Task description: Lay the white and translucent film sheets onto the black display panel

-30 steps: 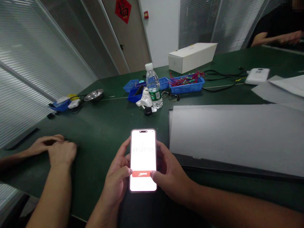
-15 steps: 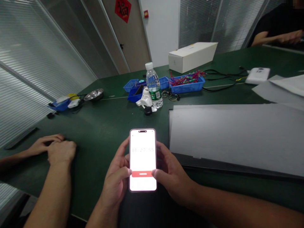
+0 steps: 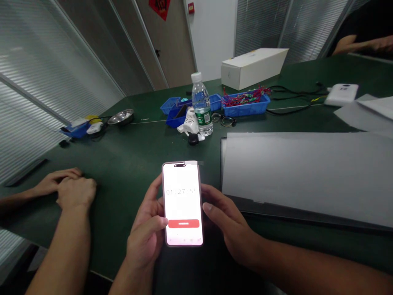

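A smartphone (image 3: 182, 205) stands upright before me, its bright white screen showing timer digits and a red bar near the bottom. My left hand (image 3: 147, 229) grips it along the left edge, the thumb beside the red bar and the other fingers partly hidden behind. Beside the right edge is my right hand (image 3: 230, 225), its thumb lifted off the screen and its fingers stretched out. Whether its hidden fingertips touch the phone's side I cannot see.
A co-worker's hands (image 3: 76, 190) rest on the green table (image 3: 123, 155) at left. A water bottle (image 3: 202, 108), eyeglasses (image 3: 228, 121) and a blue tray (image 3: 245, 110) of wires stand beyond the phone. Large grey sheets (image 3: 307, 168) lie at right; another person (image 3: 362, 32) sits far right.
My right thumb has come off the screen, and the right hand has loosened from the phone's edge. The phone has tilted and shifted slightly left in my left hand.
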`<state>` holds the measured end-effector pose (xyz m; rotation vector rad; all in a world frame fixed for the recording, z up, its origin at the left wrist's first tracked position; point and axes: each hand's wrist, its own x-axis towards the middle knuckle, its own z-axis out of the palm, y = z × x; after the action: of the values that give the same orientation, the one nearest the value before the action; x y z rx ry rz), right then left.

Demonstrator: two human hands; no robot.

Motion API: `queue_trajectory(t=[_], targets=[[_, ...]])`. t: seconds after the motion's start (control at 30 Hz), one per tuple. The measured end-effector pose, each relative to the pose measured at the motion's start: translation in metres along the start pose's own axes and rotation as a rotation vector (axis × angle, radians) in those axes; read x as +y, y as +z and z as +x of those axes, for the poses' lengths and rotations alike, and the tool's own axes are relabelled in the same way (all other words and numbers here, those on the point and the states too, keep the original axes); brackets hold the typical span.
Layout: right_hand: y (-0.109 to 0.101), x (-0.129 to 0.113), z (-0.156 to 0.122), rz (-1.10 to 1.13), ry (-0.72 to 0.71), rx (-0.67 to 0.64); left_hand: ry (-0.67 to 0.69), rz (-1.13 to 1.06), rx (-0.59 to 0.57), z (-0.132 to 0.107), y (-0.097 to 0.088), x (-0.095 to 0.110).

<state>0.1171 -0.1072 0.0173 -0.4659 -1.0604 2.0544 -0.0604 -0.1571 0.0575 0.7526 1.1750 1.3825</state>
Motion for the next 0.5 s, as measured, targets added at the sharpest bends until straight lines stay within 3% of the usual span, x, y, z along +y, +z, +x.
queue_trajectory(t=[0.5], targets=[[-0.0029,-0.0001,0.0008,-0.048,0.052,-0.013,-0.027,-0.016,-0.009,-0.0018,-0.0023,0.0037]])
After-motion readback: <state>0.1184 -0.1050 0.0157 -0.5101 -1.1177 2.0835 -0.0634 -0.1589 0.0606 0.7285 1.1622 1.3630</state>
